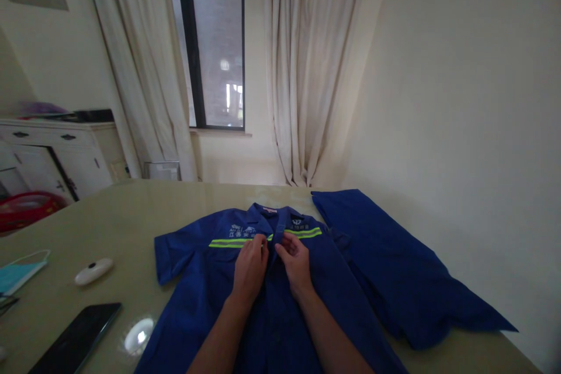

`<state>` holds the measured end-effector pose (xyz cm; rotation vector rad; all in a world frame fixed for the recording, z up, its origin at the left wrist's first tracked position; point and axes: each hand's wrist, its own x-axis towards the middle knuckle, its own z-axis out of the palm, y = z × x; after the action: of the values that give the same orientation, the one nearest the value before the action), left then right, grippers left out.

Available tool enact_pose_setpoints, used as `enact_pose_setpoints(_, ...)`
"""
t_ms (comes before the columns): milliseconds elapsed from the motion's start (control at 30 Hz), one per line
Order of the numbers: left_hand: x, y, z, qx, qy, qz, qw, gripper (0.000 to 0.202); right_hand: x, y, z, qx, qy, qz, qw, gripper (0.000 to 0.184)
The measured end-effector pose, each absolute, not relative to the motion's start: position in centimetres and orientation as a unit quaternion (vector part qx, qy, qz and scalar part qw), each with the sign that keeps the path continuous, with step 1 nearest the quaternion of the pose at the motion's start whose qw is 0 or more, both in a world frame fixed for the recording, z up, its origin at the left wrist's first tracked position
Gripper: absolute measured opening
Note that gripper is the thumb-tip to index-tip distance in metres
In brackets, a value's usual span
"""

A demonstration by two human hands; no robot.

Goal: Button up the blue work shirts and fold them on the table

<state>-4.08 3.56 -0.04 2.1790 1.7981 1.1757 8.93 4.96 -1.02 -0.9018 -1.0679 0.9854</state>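
A blue short-sleeved work shirt [205, 286] lies face up on the table, its collar at the far end. Yellow-green reflective stripes and white lettering cross its chest. My left hand [252, 263] is closed on the front edge just below the collar, fingers curled over the cloth. Opposite it, my right hand [294, 260] pinches the other front edge between thumb and fingers. The shirt's opening runs between the two hands. Any button under the fingertips is too small to make out. My forearms cover part of the lower front.
Blue folded cloth [394, 269] lies to the right, against the shirt's sleeve. On the left of the table [144, 204] are a black phone [76, 339], a small white oval device [93, 272] and a light-blue face mask [21, 274]. A wall borders the right side.
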Motion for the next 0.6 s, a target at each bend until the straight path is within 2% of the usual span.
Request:
enact_pose_setpoints(133,-4.35,3.79,-0.56,0.709,0.58,0.38,0.125,0.019,8.79,4.91,-1.29,-0.41,-0.527,0.405,0.624,0.039)
enact_pose_setpoints(367,-4.68,4.33,-0.79,0.746,0.59,0.284,0.118,0.02,8.51,4.69,-1.9,-0.496,-0.595,0.313,0.549,0.025)
enact_pose_setpoints(600,-4.97,4.32,-0.67,0.724,0.547,0.393,0.15,0.014,8.64,4.56,-1.49,-0.495,-0.58,0.286,0.58,0.023)
